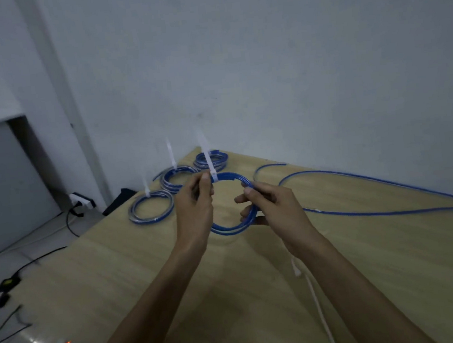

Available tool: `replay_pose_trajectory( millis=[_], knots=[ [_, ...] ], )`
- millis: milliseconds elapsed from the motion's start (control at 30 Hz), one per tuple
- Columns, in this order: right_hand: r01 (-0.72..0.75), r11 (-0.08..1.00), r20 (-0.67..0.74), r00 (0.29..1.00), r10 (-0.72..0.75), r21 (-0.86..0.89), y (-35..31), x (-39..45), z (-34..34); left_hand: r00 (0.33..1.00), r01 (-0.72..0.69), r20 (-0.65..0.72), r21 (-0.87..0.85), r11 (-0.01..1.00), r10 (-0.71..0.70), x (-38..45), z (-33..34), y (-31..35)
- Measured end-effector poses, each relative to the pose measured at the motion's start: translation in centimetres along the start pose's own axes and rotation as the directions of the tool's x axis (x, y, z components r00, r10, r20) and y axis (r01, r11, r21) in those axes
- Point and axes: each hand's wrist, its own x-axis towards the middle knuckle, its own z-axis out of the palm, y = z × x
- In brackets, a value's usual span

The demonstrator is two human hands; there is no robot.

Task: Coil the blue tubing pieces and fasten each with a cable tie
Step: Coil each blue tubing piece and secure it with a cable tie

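I hold a coil of blue tubing (232, 227) above the wooden table (96, 272). My left hand (195, 202) pinches its upper left side, right by the head of a white cable tie (208, 160) whose tail sticks up. My right hand (271, 204) grips the coil's right side. Three tied blue coils lie at the far left of the table: the near coil (151, 209), the middle coil (177, 176) and the far coil (220, 159). Two of them show upright white tie tails. A long loose blue tubing piece (381, 184) runs along the wall side.
White cable ties (315, 298) lie on the table under my right forearm. A wall stands close behind the table. On the floor to the left are a white power strip (83, 201), black cables (35, 261) and a grey cabinet (2, 187).
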Motion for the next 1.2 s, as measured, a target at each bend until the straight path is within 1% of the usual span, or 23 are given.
replay_pose_trajectory(
  millis=[67,133,200,267,367,467,533,600,700,767,967,1100,1200],
  knots=[
    [-0.015,1.000,0.022,1.000,0.015,-0.025,0.1,1.3,2.5,0.999,-0.029,-0.026,0.066,0.997,0.031,1.0,-2.5,-0.5],
    [-0.033,0.998,0.012,0.999,0.034,-0.053,0.2,2.8,5.0,0.998,-0.036,-0.041,0.145,0.989,0.042,2.4,-4.7,-1.0],
    [-0.058,0.995,-0.001,0.998,0.058,-0.081,0.4,4.7,7.7,0.995,-0.055,-0.065,0.283,0.957,0.077,4.0,-7.2,-1.5],
    [-0.054,0.988,-0.019,0.998,0.052,-0.145,0.6,6.6,10.3,0.990,-0.054,-0.094,0.407,0.912,0.100,5.6,-9.6,-2.2],
    [-0.049,0.962,-0.007,0.999,0.049,-0.268,1.1,9.1,13.4,0.987,-0.006,-0.138,0.474,0.881,0.081,7.5,-12.4,-3.6],
    [-0.033,0.910,0.037,0.998,0.053,-0.413,1.8,11.2,15.8,0.987,0.013,-0.140,0.551,0.834,0.077,8.5,-14.4,-5.1],
    [-0.052,0.892,0.033,0.997,0.075,-0.448,2.5,12.4,17.0,0.985,0.054,-0.165,0.577,0.815,0.052,8.8,-15.1,-6.0],
    [-0.079,0.873,0.002,0.996,0.091,-0.481,3.1,13.3,17.7,0.985,0.089,-0.172,0.583,0.808,0.016,9.1,-15.3,-6.7],
    [-0.092,0.844,-0.046,0.996,0.080,-0.529,3.8,14.1,18.1,0.985,0.114,-0.171,0.594,0.796,-0.014,9.7,-15.5,-7.3],
    [-0.076,0.821,-0.045,0.997,0.061,-0.566,4.1,14.4,18.1,0.984,0.113,-0.180,0.608,0.786,-0.002,10.1,-15.7,-7.6],
    [-0.036,0.808,-0.023,0.999,0.027,-0.588,4.5,13.9,17.8,0.987,0.086,-0.157,0.642,0.762,0.020,10.7,-15.8,-8.7],
    [-0.048,0.806,-0.045,0.999,0.026,-0.589,3.9,12.6,16.9,0.987,0.058,-0.152,0.654,0.755,0.056,10.2,-15.7,-8.2],
    [-0.046,0.805,-0.053,0.998,0.017,-0.591,3.2,11.8,15.4,0.986,-0.019,-0.112,0.670,0.742,0.127,9.5,-15.1,-7.4]
  ],
)
